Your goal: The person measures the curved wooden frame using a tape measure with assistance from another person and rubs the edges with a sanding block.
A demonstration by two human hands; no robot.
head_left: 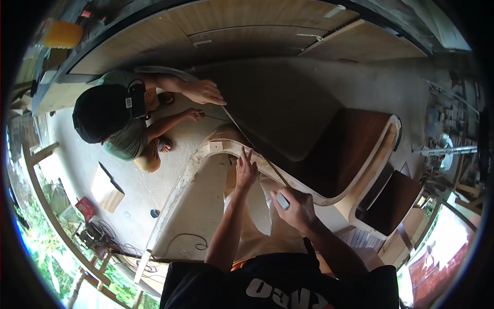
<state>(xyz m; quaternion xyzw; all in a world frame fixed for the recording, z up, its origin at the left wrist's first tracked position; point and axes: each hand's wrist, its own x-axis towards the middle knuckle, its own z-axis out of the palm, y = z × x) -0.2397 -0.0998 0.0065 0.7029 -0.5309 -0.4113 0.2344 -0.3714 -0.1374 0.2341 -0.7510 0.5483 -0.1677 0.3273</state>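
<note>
My right hand [300, 210] is closed around the grey case of a tape measure [282, 201]. Its thin blade [238, 126] runs out over the curved wooden piece toward a co-worker's hand [206, 92]. With fingers stretched out, my left hand [246, 172] is at the pale rim of the curved wooden piece [217, 146], just below the blade. This large piece has rounded corners, a thick light edge and a dark brown panel [350, 149] on the right.
A co-worker in a dark cap [100, 113] crouches at the left. A smaller dark-faced piece [393, 203] stands at the right. Wooden panels [247, 36] line the back. Cables [105, 234], a machine [92, 237] and a wooden block [107, 190] lie on the floor at left.
</note>
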